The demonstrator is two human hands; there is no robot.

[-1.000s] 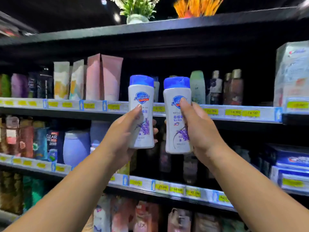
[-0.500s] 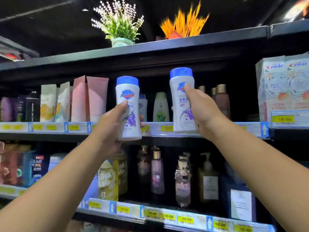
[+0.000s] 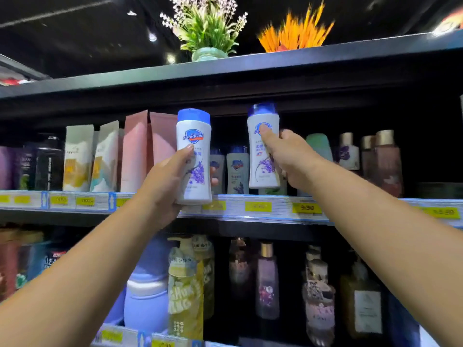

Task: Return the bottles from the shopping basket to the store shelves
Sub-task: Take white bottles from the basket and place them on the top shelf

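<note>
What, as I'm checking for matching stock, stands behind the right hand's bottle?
Smaller Safeguard bottles stand on the shelf behind its left edge, a mint-green bottle behind the right hand. Whatever is directly behind the held bottle is covered.

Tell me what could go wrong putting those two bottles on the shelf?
The right bottle has its cap close under the upper shelf and might bump it. Small bottles stand just behind; pushing in could topple them. The left bottle sits low in the left hand, so its base might catch the price rail.
</note>
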